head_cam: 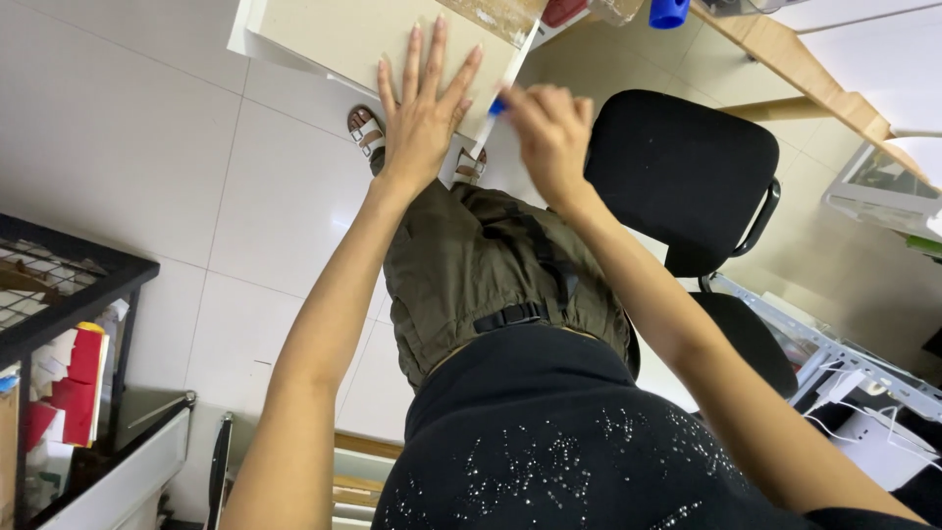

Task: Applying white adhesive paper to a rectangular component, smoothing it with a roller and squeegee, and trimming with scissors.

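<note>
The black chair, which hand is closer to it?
The right hand. It holds a blue-tipped tool just beside the black chair's backrest. The left hand lies flat on the beige board, farther away on the other side of the right hand.

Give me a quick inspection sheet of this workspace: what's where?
Surface: pale board over a white tiled floor.
Job's things: white strip with a blue end along the board's edge.
Clutter: red boxes in a black wire rack.
Hands: left hand flat on the board; right hand pinches the strip.
Cables: white cables, lower right.
Surroundings: black chair, wooden bench.
</note>
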